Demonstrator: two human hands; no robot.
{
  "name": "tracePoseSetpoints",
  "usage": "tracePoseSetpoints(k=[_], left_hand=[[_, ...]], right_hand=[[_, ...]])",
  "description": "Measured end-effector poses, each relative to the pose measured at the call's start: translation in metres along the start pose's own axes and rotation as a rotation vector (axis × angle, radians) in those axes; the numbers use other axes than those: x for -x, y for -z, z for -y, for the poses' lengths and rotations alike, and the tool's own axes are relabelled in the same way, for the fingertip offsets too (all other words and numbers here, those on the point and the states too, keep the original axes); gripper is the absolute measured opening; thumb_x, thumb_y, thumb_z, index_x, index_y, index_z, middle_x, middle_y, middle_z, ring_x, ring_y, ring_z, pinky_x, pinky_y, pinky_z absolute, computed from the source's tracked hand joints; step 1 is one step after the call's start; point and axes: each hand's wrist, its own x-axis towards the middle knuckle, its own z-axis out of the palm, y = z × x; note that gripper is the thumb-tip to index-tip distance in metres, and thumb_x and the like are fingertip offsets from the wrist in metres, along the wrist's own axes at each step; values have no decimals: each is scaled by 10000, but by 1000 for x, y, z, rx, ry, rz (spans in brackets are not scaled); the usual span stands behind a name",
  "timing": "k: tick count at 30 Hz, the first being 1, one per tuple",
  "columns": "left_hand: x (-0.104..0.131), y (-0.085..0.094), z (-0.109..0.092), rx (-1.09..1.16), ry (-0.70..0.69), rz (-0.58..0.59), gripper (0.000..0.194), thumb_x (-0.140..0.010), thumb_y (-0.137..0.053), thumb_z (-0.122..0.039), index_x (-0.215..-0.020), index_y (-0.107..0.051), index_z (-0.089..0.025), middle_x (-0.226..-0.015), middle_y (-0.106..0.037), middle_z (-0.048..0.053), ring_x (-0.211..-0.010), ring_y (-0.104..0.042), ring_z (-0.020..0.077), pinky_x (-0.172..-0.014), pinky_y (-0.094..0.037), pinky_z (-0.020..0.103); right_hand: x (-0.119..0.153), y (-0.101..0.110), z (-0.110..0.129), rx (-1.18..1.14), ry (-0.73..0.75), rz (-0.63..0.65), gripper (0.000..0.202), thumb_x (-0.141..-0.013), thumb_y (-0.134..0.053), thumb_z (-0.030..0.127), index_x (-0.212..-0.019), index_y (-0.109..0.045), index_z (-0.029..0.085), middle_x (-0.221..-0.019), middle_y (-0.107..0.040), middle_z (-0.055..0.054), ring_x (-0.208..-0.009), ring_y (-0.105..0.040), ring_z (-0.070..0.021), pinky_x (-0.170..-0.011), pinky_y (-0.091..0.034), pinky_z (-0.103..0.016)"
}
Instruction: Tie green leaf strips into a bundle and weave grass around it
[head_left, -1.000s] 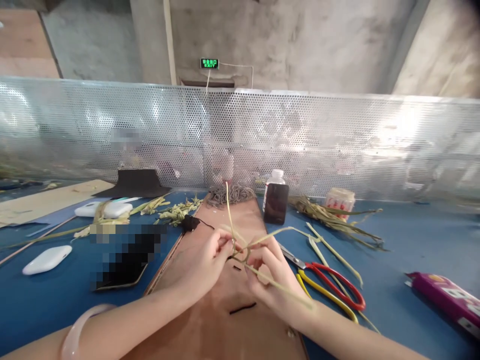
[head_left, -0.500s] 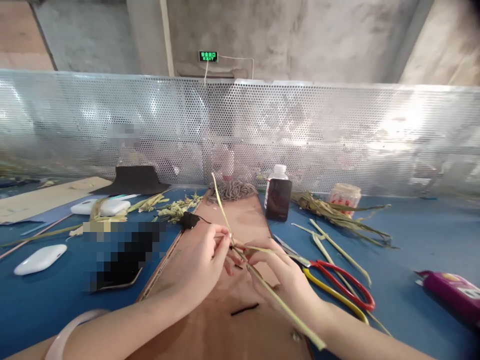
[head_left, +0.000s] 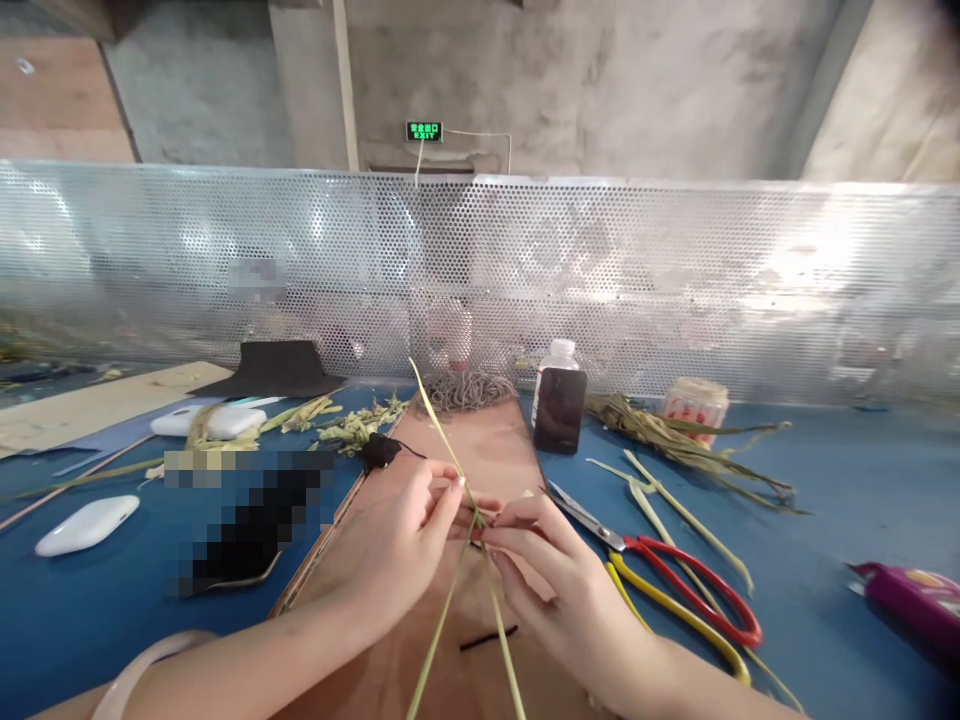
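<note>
Over the brown board (head_left: 487, 440), my left hand (head_left: 405, 535) pinches a pale green plant strip (head_left: 437, 412) between thumb and fingers. One end of the strip rises up and left from the pinch. Just below, my right hand (head_left: 566, 580) has its fingertips closed on the strips where they cross. Two strip ends spread downward from the crossing, a left one (head_left: 435, 640) and a right one (head_left: 504, 640). Fingers partly hide the crossing. A short black piece (head_left: 489, 638) lies on the board beneath the hands.
Scissors with red and yellow handles (head_left: 694, 590) lie right of my right hand, beside loose strips (head_left: 690, 520). Behind stand a bottle (head_left: 562, 350) with a dark phone (head_left: 560, 410) against it and a jar (head_left: 697, 405). Another phone (head_left: 255, 530) lies left. A perforated metal screen (head_left: 480, 260) closes the back.
The strip end that lay across my right hand and wrist now hangs downward, and two ends spread below the crossing. My right hand has turned slightly; the left keeps its pinch.
</note>
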Motion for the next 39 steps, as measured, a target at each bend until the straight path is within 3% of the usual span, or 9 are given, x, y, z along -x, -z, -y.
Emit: tracePoseSetpoints(k=[7,11,15,21,26,32,35,39], left_hand=[[-3,-6,6,290,177,67,238,-852,-520,-367,-994,-431,-197,-899,-687,58,-882,-666,211,-782,-501,343],[-1,-7,5,280,229,60,248,-836,-543,-374,-980,-459,-190,-824,-670,37,-873,-661,209,-774,-498,341],[-4,-6,8,235,280,57,258,-810,-573,-376,-952,-474,-185,-783,-671,33,-773,-662,195,-668,-494,300],[-6,-5,11,321,267,125,220,-821,-567,-361,-894,-462,-183,-750,-669,23,-707,-655,163,-706,-506,311],[-1,-6,5,200,277,60,281,-817,-566,-389,-977,-485,-172,-814,-677,45,-730,-655,160,-696,-503,294],[-2,-8,1,191,295,109,230,-835,-533,-374,-920,-468,-171,-777,-680,46,-723,-658,172,-704,-493,304],[-4,-6,5,182,298,93,235,-832,-534,-380,-938,-474,-178,-779,-675,31,-745,-653,170,-729,-480,303],[-5,-5,12,118,281,68,266,-810,-556,-397,-966,-513,-185,-731,-629,-8,-726,-621,159,-635,-427,252]], right_hand=[[2,-5,-8,43,-71,-77,128,-835,-541,104,-916,-589,190,-914,-503,-56,-846,-564,-151,-777,-510,-274],[2,-5,-9,108,-95,-40,137,-821,-529,91,-860,-618,187,-835,-463,-47,-768,-536,-154,-704,-515,-282],[2,-4,-7,96,-93,15,157,-827,-530,112,-890,-647,197,-791,-442,-36,-703,-522,-141,-644,-501,-256],[0,3,-4,-30,-176,-26,76,-848,-494,120,-818,-531,179,-801,-506,-34,-725,-526,-136,-672,-476,-259],[0,5,0,-38,-130,111,145,-870,-450,129,-862,-587,176,-842,-480,-58,-761,-523,-143,-714,-485,-274],[3,1,0,67,-107,215,237,-853,-462,153,-621,-509,169,-824,-430,-65,-769,-496,-164,-683,-485,-296],[5,-1,-1,69,-130,234,207,-863,-443,149,-683,-541,170,-860,-433,-71,-807,-494,-169,-712,-482,-303],[4,0,0,47,-118,267,185,-870,-431,150,-927,-603,189,-888,-429,-74,-820,-484,-168,-724,-478,-298]])
